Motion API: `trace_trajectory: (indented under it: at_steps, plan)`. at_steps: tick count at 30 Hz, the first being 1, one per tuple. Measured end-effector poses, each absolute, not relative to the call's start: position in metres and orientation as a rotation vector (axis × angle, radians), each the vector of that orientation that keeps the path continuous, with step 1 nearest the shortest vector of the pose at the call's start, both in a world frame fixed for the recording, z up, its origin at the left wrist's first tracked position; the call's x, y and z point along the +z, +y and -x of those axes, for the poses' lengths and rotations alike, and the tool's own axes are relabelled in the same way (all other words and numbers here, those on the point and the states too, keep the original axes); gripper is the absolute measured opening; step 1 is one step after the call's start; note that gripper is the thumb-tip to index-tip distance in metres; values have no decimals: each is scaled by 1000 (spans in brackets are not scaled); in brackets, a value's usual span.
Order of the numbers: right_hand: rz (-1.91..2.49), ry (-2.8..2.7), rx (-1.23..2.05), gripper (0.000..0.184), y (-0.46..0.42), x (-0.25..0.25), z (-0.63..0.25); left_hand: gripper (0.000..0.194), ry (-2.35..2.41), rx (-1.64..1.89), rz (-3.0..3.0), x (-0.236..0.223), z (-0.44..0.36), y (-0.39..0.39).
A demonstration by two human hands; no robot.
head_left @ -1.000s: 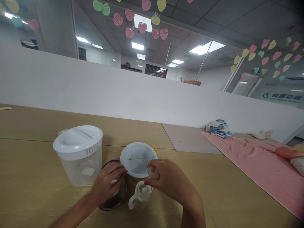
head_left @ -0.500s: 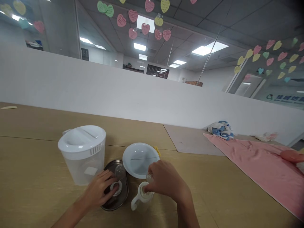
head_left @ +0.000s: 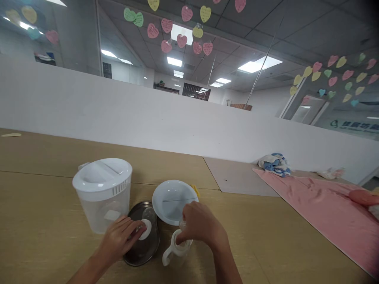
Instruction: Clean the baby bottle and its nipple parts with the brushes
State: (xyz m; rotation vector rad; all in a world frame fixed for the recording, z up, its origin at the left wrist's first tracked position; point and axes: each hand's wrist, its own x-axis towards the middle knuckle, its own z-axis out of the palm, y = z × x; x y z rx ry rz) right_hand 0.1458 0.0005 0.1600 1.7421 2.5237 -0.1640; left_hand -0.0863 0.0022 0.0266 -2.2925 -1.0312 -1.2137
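Note:
My left hand (head_left: 118, 240) lies at the near left of a round dark metal tray (head_left: 139, 252), its fingertips against a white ring (head_left: 145, 230). Behind that ring, a small clear glass piece (head_left: 149, 215) rests on the tray, and it may be joined to the ring. My right hand (head_left: 201, 228) sits over a small white handled jug (head_left: 174, 252), pinching a clear piece (head_left: 182, 225) at its top. A white plate (head_left: 173, 202) lies just beyond that hand. To the left stands a large translucent plastic pitcher (head_left: 102, 197) with a white lid.
All this stands on a tan wooden table (head_left: 44, 221). A small yellow item (head_left: 194, 191) peeks out behind the plate. To the right lie a grey mat (head_left: 237, 175), a pink cloth (head_left: 310, 205) and a crumpled blue-and-white cloth (head_left: 274, 165), with a white partition wall beyond.
My left hand has slid toward the tray's near side, leaving more of the white ring showing. My right hand has moved down from the plate's edge to the jug's top.

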Motion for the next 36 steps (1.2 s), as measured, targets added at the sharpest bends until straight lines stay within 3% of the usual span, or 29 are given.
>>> trace_trajectory:
  at_steps: [9, 15, 17, 21, 36]
  plan:
    - [-1768, 2578, -248, 50, 5, 157, -141, 15, -1109, -1435, 2194, 12, 91, 3]
    - [-1338, 2984, -465, 82, 4, 143, -112, 19, -1054, -1333, 2270, -6, 95, 1]
    - [-1175, 3069, -505, 75, 3, 134, -100, 20, -1027, -1328, 2274, -10, 98, 2]
    - [-1204, 3074, -421, 37, -1, 129, -86, 19, -954, -1321, 2269, -9, 108, 8]
    - [-1180, 2944, -162, 31, -19, 150, -85, 18, -742, -1188, 2292, 0, 118, 13]
